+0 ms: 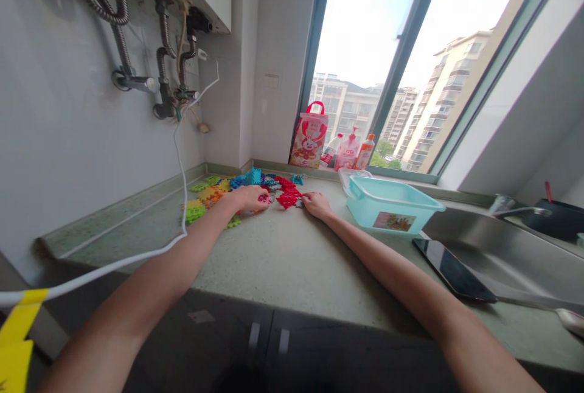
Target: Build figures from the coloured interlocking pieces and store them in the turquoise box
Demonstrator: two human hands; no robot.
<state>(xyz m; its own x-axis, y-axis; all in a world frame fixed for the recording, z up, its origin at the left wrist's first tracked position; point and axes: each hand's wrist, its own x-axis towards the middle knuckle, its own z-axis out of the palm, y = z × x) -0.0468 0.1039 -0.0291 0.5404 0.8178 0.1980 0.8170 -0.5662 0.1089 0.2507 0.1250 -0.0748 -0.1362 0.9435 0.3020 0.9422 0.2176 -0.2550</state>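
Note:
Colourful interlocking plastic pieces with notched edges lie heaped at the back left of the counter. My left hand is curled round a small pink plastic piece at the near side of the heap. Close by are red pieces, a blue piece, orange pieces and green pieces. My right hand rests at the right edge of the red pieces, its fingers bent together beside a small grey bit. Whether those fingertips grip anything is too small to tell.
A turquoise plastic bin stands right of my right hand, with a clear lid behind it. A black tablet lies by the sink. Bottles and a pink bag line the window. A white cable crosses the left.

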